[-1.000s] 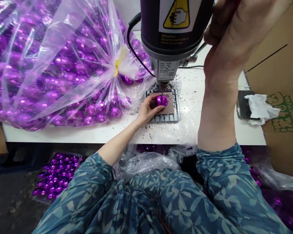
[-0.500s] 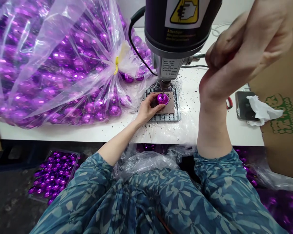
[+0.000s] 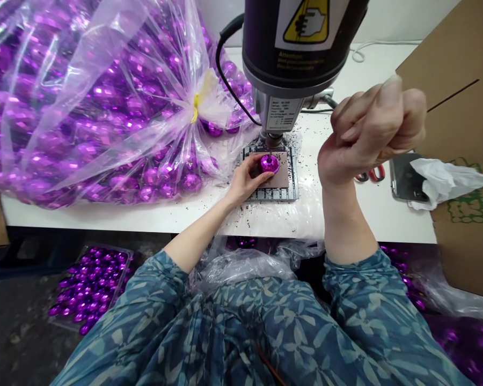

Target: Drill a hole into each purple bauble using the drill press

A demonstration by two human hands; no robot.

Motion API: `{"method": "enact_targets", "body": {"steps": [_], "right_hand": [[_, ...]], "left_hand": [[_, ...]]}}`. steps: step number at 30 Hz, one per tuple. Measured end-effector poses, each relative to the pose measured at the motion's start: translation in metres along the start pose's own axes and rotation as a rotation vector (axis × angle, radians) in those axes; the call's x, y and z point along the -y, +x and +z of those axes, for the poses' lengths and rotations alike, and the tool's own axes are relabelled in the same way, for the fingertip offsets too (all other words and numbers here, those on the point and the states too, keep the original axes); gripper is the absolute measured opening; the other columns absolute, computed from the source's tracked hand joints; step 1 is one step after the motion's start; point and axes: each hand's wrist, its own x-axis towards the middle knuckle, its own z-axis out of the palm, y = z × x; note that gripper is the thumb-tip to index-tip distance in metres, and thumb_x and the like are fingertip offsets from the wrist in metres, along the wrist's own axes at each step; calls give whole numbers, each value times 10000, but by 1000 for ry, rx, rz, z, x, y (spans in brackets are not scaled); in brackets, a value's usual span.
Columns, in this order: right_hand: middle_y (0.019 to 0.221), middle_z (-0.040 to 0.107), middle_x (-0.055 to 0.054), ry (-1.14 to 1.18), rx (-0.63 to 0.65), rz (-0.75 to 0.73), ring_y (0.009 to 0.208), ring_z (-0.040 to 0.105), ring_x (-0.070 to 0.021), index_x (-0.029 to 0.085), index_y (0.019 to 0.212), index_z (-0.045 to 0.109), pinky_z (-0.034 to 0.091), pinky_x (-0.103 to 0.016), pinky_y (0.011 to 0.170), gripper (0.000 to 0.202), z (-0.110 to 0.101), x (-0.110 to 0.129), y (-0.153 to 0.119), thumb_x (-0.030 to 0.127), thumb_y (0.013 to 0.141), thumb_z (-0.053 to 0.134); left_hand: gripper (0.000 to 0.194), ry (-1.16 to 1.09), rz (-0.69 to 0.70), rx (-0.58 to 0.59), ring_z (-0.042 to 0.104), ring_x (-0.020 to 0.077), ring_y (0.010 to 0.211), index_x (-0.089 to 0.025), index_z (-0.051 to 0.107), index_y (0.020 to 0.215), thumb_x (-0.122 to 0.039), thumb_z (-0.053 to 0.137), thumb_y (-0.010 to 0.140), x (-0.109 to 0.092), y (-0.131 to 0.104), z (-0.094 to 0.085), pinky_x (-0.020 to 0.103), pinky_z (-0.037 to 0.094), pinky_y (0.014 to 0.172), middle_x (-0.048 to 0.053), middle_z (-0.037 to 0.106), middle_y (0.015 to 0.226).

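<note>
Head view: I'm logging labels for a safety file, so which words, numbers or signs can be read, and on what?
"Attention": on black drill housing; lines beneath blurred.
Yellow hand warning sign: same housing.
Silver label: too small to read.
Green print on cardboard box: partly covered, too blurred.

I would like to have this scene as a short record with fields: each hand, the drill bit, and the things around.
Left hand: holds a purple ball over the brown pad
Right hand: closed on the lever
Drill bit: at the ball's top; contact unclear
Left on table: tied clear bag of balls
Right on table: phone, partly under tissue
</note>
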Motion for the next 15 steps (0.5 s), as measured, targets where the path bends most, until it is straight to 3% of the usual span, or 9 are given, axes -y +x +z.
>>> {"method": "enact_targets", "body": {"steps": [7, 11, 15], "right_hand": [[528, 51, 48, 124, 49, -57, 418, 81, -2, 179, 652, 162, 132, -235, 438, 687, -12, -10, -10, 436, 986, 704], [499, 29, 59, 16, 7, -74, 426, 47, -27, 205, 656, 147, 132, -291, 427, 721, -18, -18, -16, 583, 976, 670], [470, 38, 59, -114, 86, 8, 407, 89, -51, 216, 618, 168, 196, -323, 450, 742, -27, -17, -24, 725, 971, 576]], "left_hand": [[506, 7, 3, -18, 725, 291, 1366, -232, 686, 1382, -462, 843, 959, 0, 0, 0, 459, 574, 1199, 137, 742, 1477], [515, 3, -5, -26, 729, 299, 1364, -224, 682, 1379, -459, 851, 952, -1, -1, 1, 471, 584, 1190, 144, 746, 1470], [512, -4, -18, -23, 739, 295, 1349, -218, 682, 1387, -425, 855, 953, -4, -1, 0, 466, 592, 1183, 143, 749, 1469]]}}
